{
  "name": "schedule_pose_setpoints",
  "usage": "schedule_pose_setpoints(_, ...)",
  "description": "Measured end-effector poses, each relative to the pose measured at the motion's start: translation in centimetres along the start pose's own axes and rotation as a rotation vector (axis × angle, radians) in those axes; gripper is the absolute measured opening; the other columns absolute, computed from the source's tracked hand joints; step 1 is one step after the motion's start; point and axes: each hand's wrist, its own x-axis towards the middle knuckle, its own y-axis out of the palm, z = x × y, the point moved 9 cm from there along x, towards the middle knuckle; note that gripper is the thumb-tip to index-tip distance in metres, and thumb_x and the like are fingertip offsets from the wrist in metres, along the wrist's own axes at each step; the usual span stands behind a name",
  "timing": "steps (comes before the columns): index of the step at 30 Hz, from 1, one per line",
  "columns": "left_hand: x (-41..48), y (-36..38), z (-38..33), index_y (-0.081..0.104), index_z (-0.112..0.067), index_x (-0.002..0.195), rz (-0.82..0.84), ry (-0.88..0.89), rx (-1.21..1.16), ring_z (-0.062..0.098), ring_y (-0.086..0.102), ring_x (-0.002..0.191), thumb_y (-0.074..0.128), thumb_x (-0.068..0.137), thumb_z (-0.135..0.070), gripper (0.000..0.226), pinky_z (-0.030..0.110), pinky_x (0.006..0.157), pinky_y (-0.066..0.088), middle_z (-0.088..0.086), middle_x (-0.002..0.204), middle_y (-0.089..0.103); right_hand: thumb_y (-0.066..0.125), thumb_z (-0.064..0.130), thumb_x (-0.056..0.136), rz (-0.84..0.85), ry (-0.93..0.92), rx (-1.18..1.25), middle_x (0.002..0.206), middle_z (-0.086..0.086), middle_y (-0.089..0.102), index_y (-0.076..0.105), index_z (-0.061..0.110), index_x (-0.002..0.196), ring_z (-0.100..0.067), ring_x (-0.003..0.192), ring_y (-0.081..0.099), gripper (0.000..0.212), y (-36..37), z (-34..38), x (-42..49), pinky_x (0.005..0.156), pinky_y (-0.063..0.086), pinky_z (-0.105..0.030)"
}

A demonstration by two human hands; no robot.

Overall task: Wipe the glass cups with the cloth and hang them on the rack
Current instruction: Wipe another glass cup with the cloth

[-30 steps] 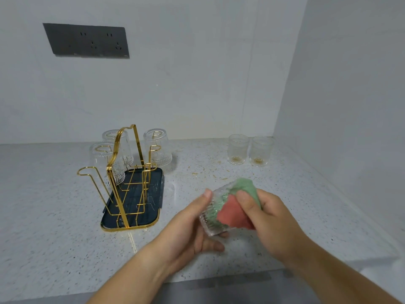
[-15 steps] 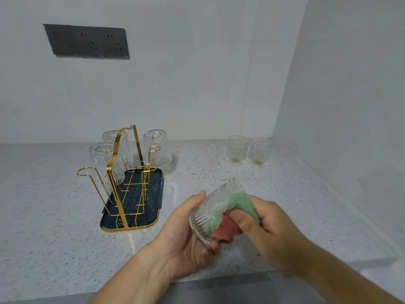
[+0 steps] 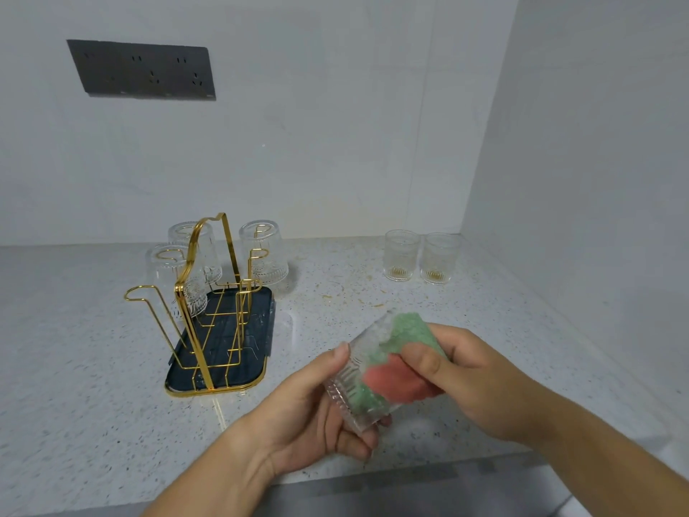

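Note:
My left hand (image 3: 317, 408) grips a ribbed glass cup (image 3: 350, 378) tilted on its side above the counter's front edge. My right hand (image 3: 469, 378) pinches a green and red cloth (image 3: 402, 352) that is pushed into and over the cup's mouth. The gold wire rack (image 3: 208, 300) stands on a dark tray (image 3: 223, 371) to the left. Three glass cups hang upside down on its far pegs: one at the left (image 3: 164, 274), one behind the handle (image 3: 194, 240) and one at the right (image 3: 263, 255). Two upright glass cups (image 3: 400, 255) (image 3: 438, 259) stand near the back right corner.
The speckled counter (image 3: 74, 386) ends in a front edge just below my hands. Walls close the back and the right side. A dark socket panel (image 3: 143, 70) sits on the back wall. An empty gold peg (image 3: 138, 296) sticks out at the rack's near left.
The cup has turned in my left hand and the cloth has shifted with my right hand's wiping. Both hands stay at about the same place. The rack and other cups have not moved.

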Motion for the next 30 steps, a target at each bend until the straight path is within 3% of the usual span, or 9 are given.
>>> schedule_pose_setpoints(2, 0.3, -0.2, 0.0, 0.078, -0.010, 0.112, 0.029, 0.019, -0.077, 0.025, 0.075, 0.066, 0.086, 0.072, -0.062, 0.066, 0.033, 0.061, 0.064, 0.019, 0.087, 0.075, 0.047, 0.027, 0.096, 0.025, -0.029, -0.010, 0.077, 0.010, 0.075, 0.068, 0.012, 0.097, -0.002, 0.070, 0.070, 0.026, -0.2, 0.8, 0.1, 0.065, 0.051, -0.013)
schedule_pose_setpoints(5, 0.6, -0.4, -0.8, 0.078, -0.008, 0.114, 0.021, 0.082, -0.101, 0.030, 0.075, 0.073, 0.092, 0.068, -0.055, 0.067, 0.039, 0.067, 0.064, 0.024, 0.094, 0.073, 0.046, 0.034, 0.096, -0.188, -0.158, -0.139, 0.075, 0.005, 0.075, 0.071, 0.020, 0.099, -0.006, 0.059, 0.059, 0.029, -2.5, 2.2, 0.3, 0.059, 0.049, -0.025)
schedule_pose_setpoints(10, 0.9, -2.5, -2.3, 0.070, 0.002, 0.124, -0.158, 0.243, -0.120, 0.043, 0.075, 0.101, 0.106, 0.046, -0.026, 0.089, 0.056, 0.089, 0.062, 0.036, 0.116, 0.069, 0.039, 0.049, 0.097, -0.567, -0.164, 0.021, 0.074, -0.019, 0.070, 0.070, 0.006, 0.092, -0.021, 0.083, 0.073, 0.053, -6.1, 0.6, 0.2, 0.098, 0.054, -0.035)
schedule_pose_setpoints(13, 1.0, -2.3, -3.9, 0.061, -0.001, 0.133, -0.233, 0.355, 0.031, 0.037, 0.072, 0.109, 0.099, 0.054, -0.016, 0.089, 0.044, 0.093, 0.061, 0.026, 0.121, 0.071, 0.030, 0.045, 0.106, -0.557, -0.074, 0.292, 0.086, -0.027, 0.073, 0.070, -0.005, 0.089, -0.009, 0.107, 0.072, 0.066, -4.6, -1.7, 0.9, 0.109, 0.043, -0.030)
schedule_pose_setpoints(16, 1.3, -2.4, -5.1, 0.061, -0.009, 0.134, -0.363, 0.435, 0.191, 0.030, 0.072, 0.115, 0.086, 0.067, -0.019, 0.073, 0.036, 0.092, 0.056, 0.015, 0.123, 0.075, 0.023, 0.039, 0.109, -0.478, -0.030, 0.583, 0.083, -0.045, 0.060, 0.067, -0.011, 0.109, -0.031, 0.107, 0.070, 0.066, -1.8, -3.0, 1.6, 0.112, 0.045, -0.045)
schedule_pose_setpoints(18, 1.5, -2.7, -5.9, 0.059, -0.009, 0.139, -0.432, 0.488, 0.213, 0.032, 0.069, 0.122, 0.086, 0.073, -0.032, 0.074, 0.040, 0.099, 0.055, 0.015, 0.129, 0.073, 0.026, 0.039, 0.109, -0.442, 0.017, 0.731, 0.094, -0.053, 0.055, 0.068, -0.006, 0.118, -0.044, 0.109, 0.067, 0.062, -0.4, -3.5, 1.9, 0.110, 0.047, -0.050)
schedule_pose_setpoints(21, 1.1, -3.0, -6.9, 0.054, -0.009, 0.146, -0.515, 0.586, 0.177, 0.035, 0.066, 0.128, 0.087, 0.078, -0.046, 0.084, 0.053, 0.113, 0.049, 0.018, 0.138, 0.067, 0.032, 0.040, 0.106, -0.387, 0.081, 0.862, 0.097, -0.034, 0.069, 0.071, -0.002, 0.117, -0.034, 0.099, 0.071, 0.058, 2.3, -4.2, 1.9, 0.102, 0.050, -0.045)
schedule_pose_setpoints(25, 0.5, -1.8, -7.4, 0.058, -0.013, 0.138, -0.628, 0.721, 0.261, 0.025, 0.072, 0.119, 0.075, 0.087, -0.038, 0.060, 0.037, 0.100, 0.058, 0.007, 0.125, 0.075, 0.031, 0.042, 0.107, -0.375, 0.129, 1.084, 0.116, -0.019, 0.074, 0.057, -0.001, 0.135, -0.024, 0.121, 0.065, 0.058, 5.1, -3.5, 2.8, 0.116, 0.040, -0.041)
schedule_pose_setpoints(30, 0.8, -0.3, -7.1, 0.057, -0.010, 0.136, -0.618, 0.734, 0.387, 0.024, 0.072, 0.118, 0.075, 0.086, -0.038, 0.060, 0.035, 0.099, 0.058, 0.009, 0.124, 0.075, 0.039, 0.044, 0.107, -0.408, 0.086, 1.299, 0.136, -0.014, 0.066, 0.058, 0.008, 0.140, -0.027, 0.127, 0.063, 0.053, 3.7, -3.4, 5.0, 0.111, 0.048, -0.044)
